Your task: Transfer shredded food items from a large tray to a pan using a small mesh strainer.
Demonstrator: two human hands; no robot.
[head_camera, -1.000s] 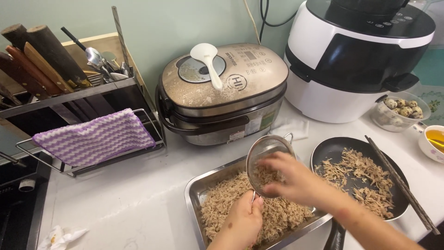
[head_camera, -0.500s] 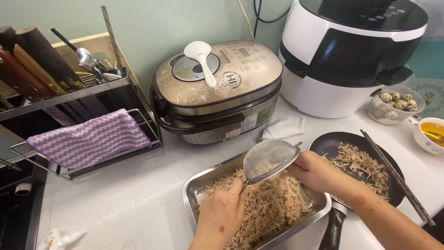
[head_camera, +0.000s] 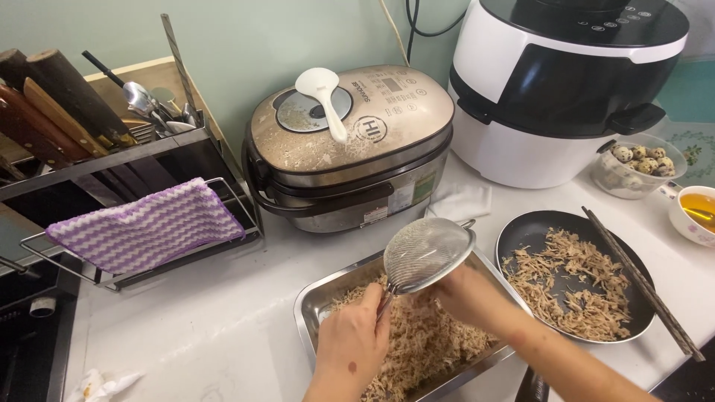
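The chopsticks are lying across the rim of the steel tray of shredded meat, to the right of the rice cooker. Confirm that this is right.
Not quite. The head view shows the chopsticks lying across the rim of the black frying pan, not the steel tray. The rest holds: they are to the right of the rice cooker, and the tray does hold shredded meat.

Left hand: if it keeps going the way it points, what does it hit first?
The left hand points up and away along the strainer handle. Past the strainer, the rice cooker looks like the first thing in line, though depth is unclear.
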